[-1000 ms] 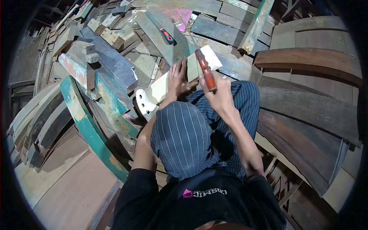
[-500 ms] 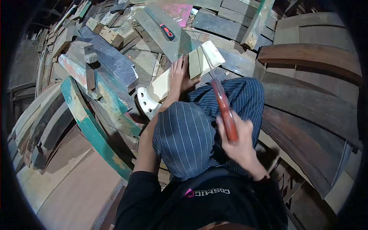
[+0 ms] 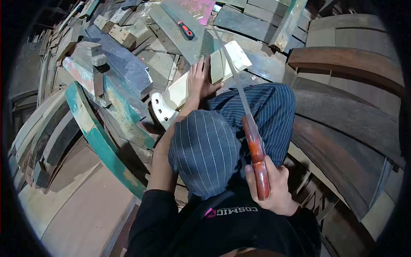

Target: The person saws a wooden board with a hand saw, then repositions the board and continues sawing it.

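My right hand is wrapped round the glossy red-brown wooden handle of a handsaw. Its long thin blade points up and away, crossing over the right part of a pale wooden board. Flat on that board lies my left hand, fingers stretched across it and thumb spread to the right. A white clog on my foot is at the board's near left end. My raised knee in striped trousers stands between my two arms.
A tool with a red-and-black handle lies on a grey board beyond my left hand. Wood offcuts and a dark plank are piled to the left, beside a curved green piece. On the right are curved brown boards.
My right hand has drawn the saw back toward my body, down and slightly right. My left hand stays on the board.
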Motion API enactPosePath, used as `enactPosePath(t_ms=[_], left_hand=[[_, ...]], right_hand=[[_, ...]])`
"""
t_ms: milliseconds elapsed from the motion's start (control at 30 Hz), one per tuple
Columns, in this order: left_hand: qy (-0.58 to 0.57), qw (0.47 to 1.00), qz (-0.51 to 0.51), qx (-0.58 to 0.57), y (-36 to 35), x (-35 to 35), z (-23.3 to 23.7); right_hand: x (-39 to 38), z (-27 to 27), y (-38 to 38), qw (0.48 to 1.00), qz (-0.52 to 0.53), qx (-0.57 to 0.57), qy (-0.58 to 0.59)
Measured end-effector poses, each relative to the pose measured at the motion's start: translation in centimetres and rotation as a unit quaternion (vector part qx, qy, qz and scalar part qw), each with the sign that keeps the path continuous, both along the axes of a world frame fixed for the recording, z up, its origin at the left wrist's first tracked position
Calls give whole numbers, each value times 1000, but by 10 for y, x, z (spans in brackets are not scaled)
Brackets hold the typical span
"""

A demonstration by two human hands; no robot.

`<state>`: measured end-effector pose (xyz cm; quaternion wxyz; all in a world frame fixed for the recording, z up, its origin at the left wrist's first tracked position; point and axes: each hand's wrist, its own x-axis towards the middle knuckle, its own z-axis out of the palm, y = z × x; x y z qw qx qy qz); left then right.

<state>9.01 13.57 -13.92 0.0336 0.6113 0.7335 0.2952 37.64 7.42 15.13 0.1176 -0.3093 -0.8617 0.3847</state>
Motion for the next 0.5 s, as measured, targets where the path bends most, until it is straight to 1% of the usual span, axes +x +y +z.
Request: enactPosePath(t_ms=[100, 133, 167, 200, 233, 267, 333, 367, 400, 433, 467, 500], left_hand=[[5, 1000, 5, 4, 5, 0, 0], [5, 1000, 4, 11, 5, 0, -4], [5, 1000, 2, 17, 4, 0, -5], [5, 1000, 0, 18, 3, 0, -1], [6, 1000, -2, 26, 3, 0, -1], [6, 999, -5, 34, 3, -1, -4], [18, 998, -14, 59, 3, -2, -4], [6, 999, -12, 42, -1, 1, -5], [-5, 1000, -8, 27, -3, 3, -4], [-11, 1000, -1, 22, 4, -1, -2], [-10, 1000, 3, 17, 5, 0, 0], [-10, 999, 6, 36, 2, 1, 2]], right_hand=[[-28, -9, 15, 988, -98, -95, 76], [-45, -29, 33, 985, -113, -82, 97], [-65, -60, 57, 982, -129, -69, 116], [-86, -89, 82, 978, -165, -69, 107], [-106, -116, 104, 979, -153, -9, 136], [-121, -124, 114, 978, -158, -16, 137], [-130, -123, 117, 978, -160, -30, 127], [-121, -116, 111, 981, -152, -37, 113], [-110, -105, 104, 984, -142, -42, 99], [-94, -86, 86, 983, -162, -47, 73], [-76, -66, 68, 981, -167, -86, 46], [-52, -57, 46, 985, -155, -69, 37]])
